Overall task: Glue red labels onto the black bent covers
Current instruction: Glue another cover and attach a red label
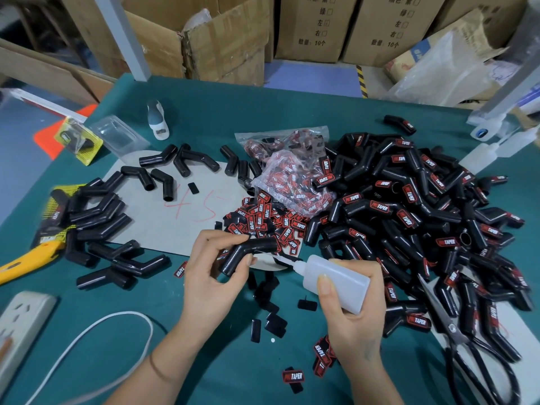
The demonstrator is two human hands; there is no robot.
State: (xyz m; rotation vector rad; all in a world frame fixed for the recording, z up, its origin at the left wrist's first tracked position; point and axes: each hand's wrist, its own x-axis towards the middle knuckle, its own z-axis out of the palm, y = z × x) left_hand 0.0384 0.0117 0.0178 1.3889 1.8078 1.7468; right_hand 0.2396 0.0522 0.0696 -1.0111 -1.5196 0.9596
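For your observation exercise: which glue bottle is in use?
The glue bottle gripped in the right hand, nozzle aimed at the held cover; the other bottle lies untouched far right.

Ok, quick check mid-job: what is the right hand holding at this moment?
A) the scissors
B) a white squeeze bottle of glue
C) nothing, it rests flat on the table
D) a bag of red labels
B: the right hand grips the white glue bottle, nozzle aimed toward the black bent cover held in the left hand; the scissors lie untouched on the table.
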